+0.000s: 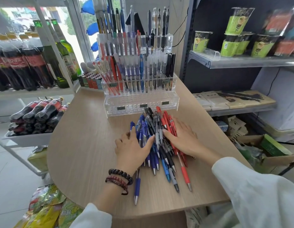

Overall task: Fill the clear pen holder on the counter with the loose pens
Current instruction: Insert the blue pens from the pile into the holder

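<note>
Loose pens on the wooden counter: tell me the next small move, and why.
Probably pinch one red pen with the right hand and lift it toward the clear tiered acrylic pen holder. It and the left hand lie flat on the pile of blue, black and red pens, gripping nothing, and the holder's front row looks empty.

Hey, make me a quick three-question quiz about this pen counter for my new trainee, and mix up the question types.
1. Fill the gap: the left hand rests on the ___ pens of the loose pile.
2. Which hand lies on the red pens? A the left hand; B the right hand; C neither.
3. True or false: the lowest front tier of the clear pen holder is packed with pens.
Key: 1 blue; 2 B; 3 false.
</note>
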